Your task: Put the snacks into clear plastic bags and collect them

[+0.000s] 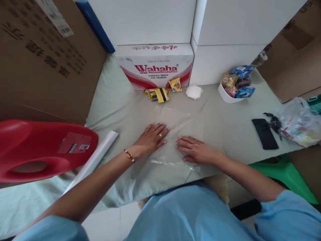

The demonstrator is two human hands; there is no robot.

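A clear plastic bag (173,117) lies spread on the pale green cloth, thin and hard to make out against it. Flat on its left part rests my left hand (152,138), fingers stretched out, a ring on one finger. My right hand (194,149) also lies flat, fingers extended, on the bag's right part. Neither hand grips anything. Beyond the bag sit several small snack packets (162,95) in yellow wrappers. One yellow packet (175,85) leans against the Wahaha carton (155,68). Beside it is a folded white tissue (194,92).
At left stand a large brown box (50,60), a red plastic jug (50,147) and a white roll (97,157). To the right are a white bowl (227,95) of wrapped snacks, a black phone (265,134), and a filled plastic bag (302,122). A green stool (288,177) stands below the edge.
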